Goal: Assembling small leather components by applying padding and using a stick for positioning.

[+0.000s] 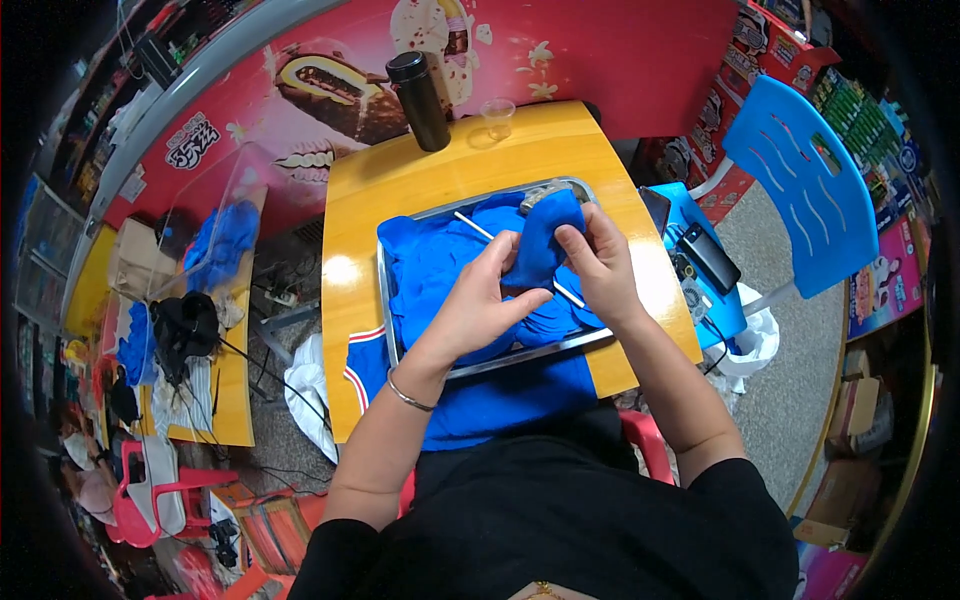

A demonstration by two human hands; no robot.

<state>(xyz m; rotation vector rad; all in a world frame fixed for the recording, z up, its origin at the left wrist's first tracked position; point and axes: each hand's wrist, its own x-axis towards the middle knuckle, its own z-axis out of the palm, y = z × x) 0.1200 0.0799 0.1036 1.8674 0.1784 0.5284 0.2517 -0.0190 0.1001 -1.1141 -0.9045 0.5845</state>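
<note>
Blue cloth (pixel 548 238), tilted lengthwise, lies between right fingers (pixel 600 228) pinching its edge and left hand (pixel 478 308), thumb spread, hold unclear.

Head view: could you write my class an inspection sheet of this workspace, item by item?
Surface: yellow table bearing a metal tray.
Job's things: one blue piece held up over the tray; more blue pieces and a white stick in it.
Clutter: dark bottle and clear cup toward the far edge.
Grip: right hand pinches the held piece; left hand is at its lower left, hold unclear.
Cables: black cable at left, off the table.
Surroundings: blue chair at right with a phone; red panel behind; second table at left.
</note>
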